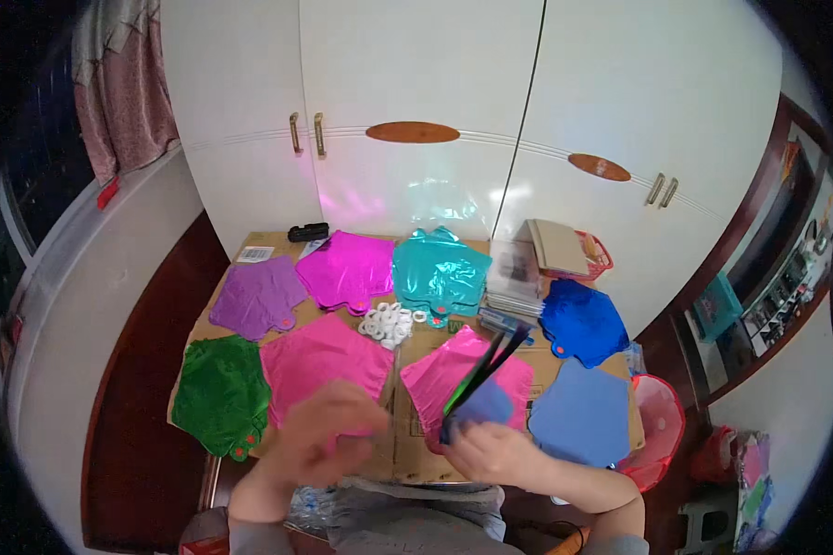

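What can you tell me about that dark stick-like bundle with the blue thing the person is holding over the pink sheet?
The bundle looks like several thin dark sticks or straws, one showing green, gathered at the bottom and fanning up to the right. A small flat blue foil piece sits against their lower end. The right hand grips them from below, tilted, above the pink foil sheet. Exact material is unclear.

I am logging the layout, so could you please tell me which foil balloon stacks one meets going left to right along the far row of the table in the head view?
purple stack → magenta stack → teal stack → dark blue stack
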Demonstrator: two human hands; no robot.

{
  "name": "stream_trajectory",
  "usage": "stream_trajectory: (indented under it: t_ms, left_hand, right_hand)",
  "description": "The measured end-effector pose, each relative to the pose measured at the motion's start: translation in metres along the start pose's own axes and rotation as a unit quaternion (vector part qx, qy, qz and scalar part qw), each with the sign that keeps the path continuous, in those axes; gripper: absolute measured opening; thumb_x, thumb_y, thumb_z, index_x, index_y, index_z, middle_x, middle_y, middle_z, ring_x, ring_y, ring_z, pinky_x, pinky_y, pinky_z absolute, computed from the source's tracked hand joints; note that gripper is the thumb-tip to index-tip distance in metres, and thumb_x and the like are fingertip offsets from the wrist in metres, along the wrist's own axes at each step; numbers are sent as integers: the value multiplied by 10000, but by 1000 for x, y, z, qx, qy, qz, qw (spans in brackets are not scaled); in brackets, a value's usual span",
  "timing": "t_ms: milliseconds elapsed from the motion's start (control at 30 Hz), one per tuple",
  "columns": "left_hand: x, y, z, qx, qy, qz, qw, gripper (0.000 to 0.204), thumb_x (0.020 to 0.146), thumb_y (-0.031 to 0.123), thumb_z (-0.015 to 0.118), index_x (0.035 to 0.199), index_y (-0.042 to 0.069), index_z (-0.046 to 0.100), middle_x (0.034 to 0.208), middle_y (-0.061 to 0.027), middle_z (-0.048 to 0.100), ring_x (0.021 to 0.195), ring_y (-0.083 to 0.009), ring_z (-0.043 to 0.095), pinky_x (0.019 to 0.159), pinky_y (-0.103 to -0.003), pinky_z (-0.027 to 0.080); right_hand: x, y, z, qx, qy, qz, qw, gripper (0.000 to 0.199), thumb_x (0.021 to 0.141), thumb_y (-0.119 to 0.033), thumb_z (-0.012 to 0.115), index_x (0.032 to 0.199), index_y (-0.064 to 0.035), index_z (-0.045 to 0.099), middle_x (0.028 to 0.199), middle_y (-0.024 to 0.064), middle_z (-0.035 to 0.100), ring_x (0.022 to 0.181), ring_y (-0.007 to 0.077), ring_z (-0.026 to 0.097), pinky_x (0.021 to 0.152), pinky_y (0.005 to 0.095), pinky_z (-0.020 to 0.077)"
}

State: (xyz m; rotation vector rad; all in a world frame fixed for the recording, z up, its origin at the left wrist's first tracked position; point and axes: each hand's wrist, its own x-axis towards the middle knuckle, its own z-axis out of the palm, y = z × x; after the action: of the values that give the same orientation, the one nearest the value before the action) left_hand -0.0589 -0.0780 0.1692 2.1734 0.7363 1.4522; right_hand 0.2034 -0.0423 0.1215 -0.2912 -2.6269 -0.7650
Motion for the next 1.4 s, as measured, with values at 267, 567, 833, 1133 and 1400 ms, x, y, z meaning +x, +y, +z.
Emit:
stream_trajectory:
  t_ms: [267, 567, 833, 1133, 1400]
  left_hand:
    - [68, 54, 43, -388, -146, 268, 870, 165, 834, 143, 693, 968, 75, 626, 891, -87, 601, 777, -228, 552, 689, -367, 440]
    - [71, 46, 46, -411, -158, 292, 849, 190, 823, 123, 709, 993, 97, 627, 889, -71, 594, 755, -222, 553, 662, -341, 434]
    - [36, 36, 7, -391, -269, 19, 880, 129, 836, 104, 651, 934, 31, 613, 906, -89, 592, 810, -251, 543, 747, -374, 424]
    - [-150, -55, 107, -428, -188, -573, 673, 249, 928, 107, 547, 1154, 2, 534, 1109, -64, 584, 1057, -139, 545, 937, -295, 430]
    - [-191, -82, 188, -621, 25, -622, 477, 478, 921, 135, 527, 1335, -55, 383, 1321, -162, 490, 1260, -270, 451, 1095, -403, 333]
  right_hand:
    - [-33, -48, 71, 121, -96, 24, 988, 88, 699, -196, 566, 710, -109, 571, 724, 2, 485, 756, 150, 497, 616, 264, 388]
    - [-40, -55, 73, 186, -175, 110, 961, 233, 727, -235, 617, 905, -84, 606, 839, 43, 563, 810, 189, 545, 677, 311, 435]
    - [-64, 35, 104, 323, -139, 365, 862, 482, 837, -304, 619, 1248, -79, 508, 1203, 183, 566, 1062, 358, 556, 890, 438, 464]
    - [-99, 63, 177, 225, -79, 436, 868, 542, 880, -317, 572, 1265, 35, 426, 1204, 263, 527, 1121, 428, 496, 960, 459, 402]
    - [-96, 28, 132, 332, -119, 471, 808, 524, 888, -270, 573, 1282, 32, 405, 1168, 278, 532, 1086, 432, 508, 928, 459, 412]
